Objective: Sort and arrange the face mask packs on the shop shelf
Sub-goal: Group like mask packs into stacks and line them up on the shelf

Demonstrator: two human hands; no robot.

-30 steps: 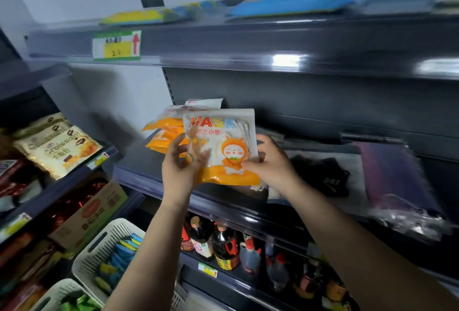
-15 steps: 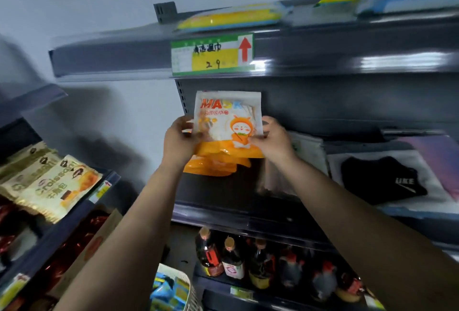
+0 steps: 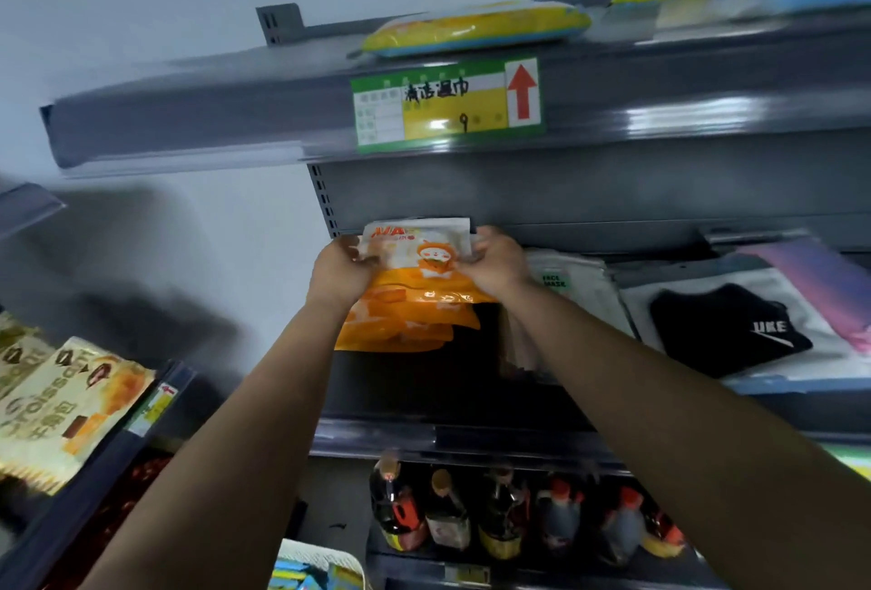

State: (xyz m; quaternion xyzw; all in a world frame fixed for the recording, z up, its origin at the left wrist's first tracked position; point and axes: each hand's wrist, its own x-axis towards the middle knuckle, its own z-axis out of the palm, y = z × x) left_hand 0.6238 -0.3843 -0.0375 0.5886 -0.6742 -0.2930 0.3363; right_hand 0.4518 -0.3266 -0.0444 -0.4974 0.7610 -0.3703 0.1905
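An orange and white mask pack (image 3: 417, 255) with a cartoon figure lies on top of a pile of like orange packs (image 3: 400, 321) at the left end of the dark middle shelf (image 3: 452, 436). My left hand (image 3: 339, 271) grips its left edge and my right hand (image 3: 495, 264) grips its right edge. Just right of the pile stand pale packs marked "face mask" (image 3: 570, 283). Further right lies a pack with a black mask (image 3: 726, 330), then a purple pack (image 3: 820, 288).
The upper shelf carries a green and yellow price label (image 3: 447, 104) and a yellow pack (image 3: 476, 28). Sauce bottles (image 3: 471, 514) stand on the shelf below. Croissant bags (image 3: 66, 405) sit on the left rack. A white basket (image 3: 311, 566) is at the bottom.
Both hands carried the orange mask pack back and down onto the orange pile at the shelf's left end. The view swung left and closer to the shelf.
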